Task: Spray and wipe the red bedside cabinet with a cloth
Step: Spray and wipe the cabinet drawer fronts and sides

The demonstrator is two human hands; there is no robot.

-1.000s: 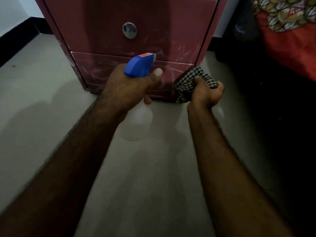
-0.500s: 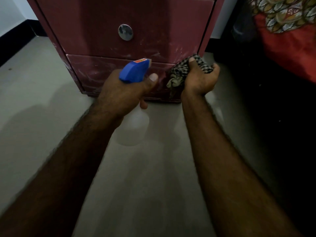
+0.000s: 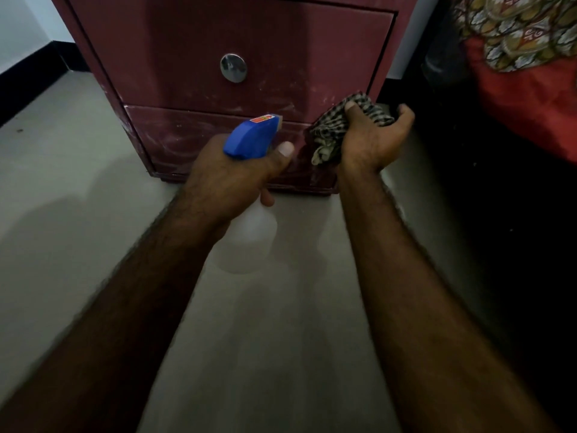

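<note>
Nearest, both forearms are reaching out over the grey floor (image 3: 62,214). The left hand (image 3: 231,179) is keeping a closed grip round the neck of a spray bottle (image 3: 249,137), thumb lying beside the blue head, nozzle pointing at the lower drawer (image 3: 187,135). Just to its right, the right hand (image 3: 371,139) is bunching a checked cloth (image 3: 331,132) in a curled grip and seems to be pressing it to the right front edge of the red cabinet (image 3: 281,35), where the two drawers meet. Wiping looks to be the step in hand. Whitish streaks are showing across both drawer fronts, so the next move is probably calling for a firm sweep leftward, with fresh spray first. Farther off, a round metal knob (image 3: 233,67) is sitting on the upper drawer, and a bed (image 3: 524,73) is lying to the right.
</note>
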